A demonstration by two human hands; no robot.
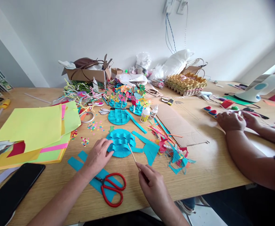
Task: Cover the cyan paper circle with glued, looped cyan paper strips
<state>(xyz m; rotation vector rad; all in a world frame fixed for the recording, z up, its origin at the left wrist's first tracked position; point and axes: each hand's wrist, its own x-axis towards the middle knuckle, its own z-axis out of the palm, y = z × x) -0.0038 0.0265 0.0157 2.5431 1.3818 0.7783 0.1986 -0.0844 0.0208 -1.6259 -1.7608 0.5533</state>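
A round blue paper disc [121,142] with wavy woven strips lies on the wooden table [210,163] in front of me. My left hand [97,158] rests on its left edge, fingers curled and pressing the paper down. My right hand [151,182] pinches a thin wooden stick [132,153] whose tip reaches onto the disc's right side. A blue paper strip [95,175] lies under my left wrist, and red-handled scissors [111,186] sit on it between my arms. Blue paper cut-offs [149,149] lie just right of the disc.
A stack of yellow and green paper sheets [37,131] and a black phone [11,191] lie at left. Finished blue discs [118,116], glue bottles [145,114], cardboard [178,125] and paper scraps [175,153] fill the middle. Another person's hands [238,121] work at right.
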